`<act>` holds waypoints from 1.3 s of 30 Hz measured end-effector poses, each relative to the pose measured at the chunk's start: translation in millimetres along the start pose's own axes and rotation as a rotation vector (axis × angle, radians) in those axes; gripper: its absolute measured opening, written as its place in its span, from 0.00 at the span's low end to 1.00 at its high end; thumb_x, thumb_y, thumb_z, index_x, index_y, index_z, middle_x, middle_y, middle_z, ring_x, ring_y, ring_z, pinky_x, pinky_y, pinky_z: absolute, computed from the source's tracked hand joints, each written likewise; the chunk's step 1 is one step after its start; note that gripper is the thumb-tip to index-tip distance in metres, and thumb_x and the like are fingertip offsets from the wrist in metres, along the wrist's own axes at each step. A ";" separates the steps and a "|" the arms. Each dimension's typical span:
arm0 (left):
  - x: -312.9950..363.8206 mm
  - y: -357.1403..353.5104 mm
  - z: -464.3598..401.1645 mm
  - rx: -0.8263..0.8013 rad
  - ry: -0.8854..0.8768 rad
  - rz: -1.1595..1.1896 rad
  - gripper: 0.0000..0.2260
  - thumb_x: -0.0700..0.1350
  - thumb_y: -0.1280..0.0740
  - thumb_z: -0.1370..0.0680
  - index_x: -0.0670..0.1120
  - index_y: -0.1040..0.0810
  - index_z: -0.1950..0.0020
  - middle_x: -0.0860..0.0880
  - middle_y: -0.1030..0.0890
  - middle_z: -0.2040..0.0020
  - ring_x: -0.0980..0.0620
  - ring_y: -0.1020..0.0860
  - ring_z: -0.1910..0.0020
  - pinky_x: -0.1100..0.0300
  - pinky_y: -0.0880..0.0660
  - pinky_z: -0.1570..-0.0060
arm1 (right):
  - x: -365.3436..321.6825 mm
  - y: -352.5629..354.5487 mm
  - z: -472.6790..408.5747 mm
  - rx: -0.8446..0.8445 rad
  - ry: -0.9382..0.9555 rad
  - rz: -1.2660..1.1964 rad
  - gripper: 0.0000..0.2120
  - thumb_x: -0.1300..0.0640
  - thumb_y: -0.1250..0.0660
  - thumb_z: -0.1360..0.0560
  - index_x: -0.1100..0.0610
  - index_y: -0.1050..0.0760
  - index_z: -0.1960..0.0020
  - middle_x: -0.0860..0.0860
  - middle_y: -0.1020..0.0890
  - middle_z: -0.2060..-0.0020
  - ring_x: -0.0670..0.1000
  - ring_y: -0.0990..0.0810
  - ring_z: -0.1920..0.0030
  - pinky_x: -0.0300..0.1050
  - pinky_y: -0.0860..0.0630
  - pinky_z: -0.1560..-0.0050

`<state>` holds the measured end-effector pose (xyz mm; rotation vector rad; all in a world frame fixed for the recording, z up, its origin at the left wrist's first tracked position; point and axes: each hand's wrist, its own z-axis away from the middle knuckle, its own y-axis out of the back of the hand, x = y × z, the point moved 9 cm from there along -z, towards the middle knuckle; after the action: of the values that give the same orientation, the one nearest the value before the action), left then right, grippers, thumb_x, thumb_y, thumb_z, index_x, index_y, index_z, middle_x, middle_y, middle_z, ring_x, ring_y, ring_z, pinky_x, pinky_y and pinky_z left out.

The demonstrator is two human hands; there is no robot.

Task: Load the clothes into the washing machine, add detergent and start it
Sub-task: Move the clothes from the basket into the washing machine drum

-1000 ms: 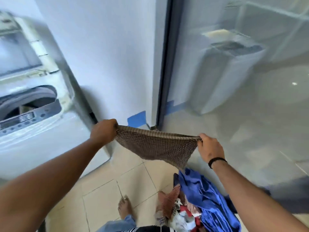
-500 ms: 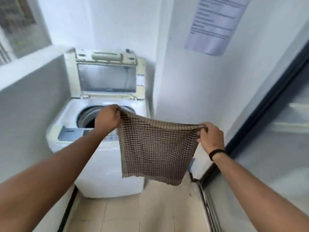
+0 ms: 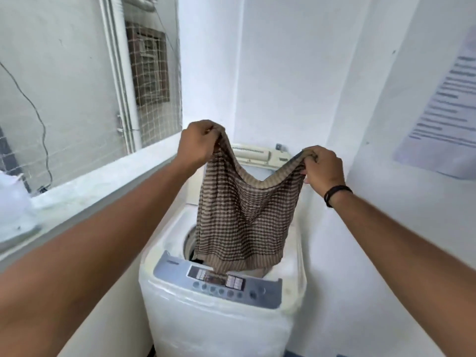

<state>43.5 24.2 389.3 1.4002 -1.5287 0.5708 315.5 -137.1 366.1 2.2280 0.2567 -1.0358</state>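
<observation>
A brown checked cloth hangs spread out above the open drum of a white top-loading washing machine. My left hand grips its upper left corner and my right hand grips its upper right corner. The cloth's lower edge dangles at the drum opening and hides most of it. The machine's lid stands raised at the back. A grey control panel with several buttons runs along the machine's front edge.
A low white ledge runs along the left, with a white container on it and a meshed window above. White walls close in behind and to the right, where a printed notice hangs.
I have turned from the clothes pile on the floor to face the machine. Both hands have lifted the checked cloth up and over the open drum.
</observation>
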 end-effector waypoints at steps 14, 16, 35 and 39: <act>-73.3 26.3 -89.2 0.153 -0.008 0.049 0.09 0.42 0.37 0.19 0.48 0.16 0.47 0.45 0.14 0.52 0.44 0.15 0.51 0.47 0.16 0.56 | 26.3 -135.4 -115.8 0.011 -0.043 -0.199 0.14 0.63 0.42 0.24 0.54 0.19 0.51 0.50 0.15 0.56 0.48 0.14 0.65 0.42 0.18 0.60; -93.3 27.1 -84.4 0.135 0.051 0.061 0.08 0.40 0.36 0.19 0.45 0.16 0.49 0.42 0.14 0.54 0.45 0.15 0.53 0.55 0.17 0.62 | 36.5 -143.2 -109.0 -0.005 -0.064 -0.201 0.10 0.61 0.39 0.22 0.54 0.19 0.55 0.52 0.15 0.62 0.47 0.17 0.72 0.43 0.19 0.67; -418.0 -60.5 66.2 -0.883 0.728 -0.494 0.08 0.36 0.33 0.28 0.39 0.20 0.67 0.42 0.16 0.68 0.50 0.22 0.76 0.60 0.23 0.70 | 278.2 -252.3 125.3 -0.740 -0.753 0.394 0.11 0.60 0.41 0.31 0.54 0.35 0.72 0.50 0.27 0.74 0.51 0.29 0.75 0.41 0.32 0.70; -433.2 -67.7 41.4 -0.936 0.717 -0.585 0.10 0.40 0.31 0.26 0.42 0.20 0.68 0.49 0.18 0.72 0.51 0.21 0.75 0.64 0.26 0.73 | 268.6 -268.4 110.9 -0.834 -0.791 0.420 0.06 0.61 0.40 0.32 0.57 0.28 0.67 0.54 0.22 0.74 0.52 0.23 0.77 0.39 0.27 0.73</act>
<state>46.4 187.7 -19.5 0.7007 -0.5843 -0.0530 312.3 -28.0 -14.1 0.9744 -0.1212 -1.1877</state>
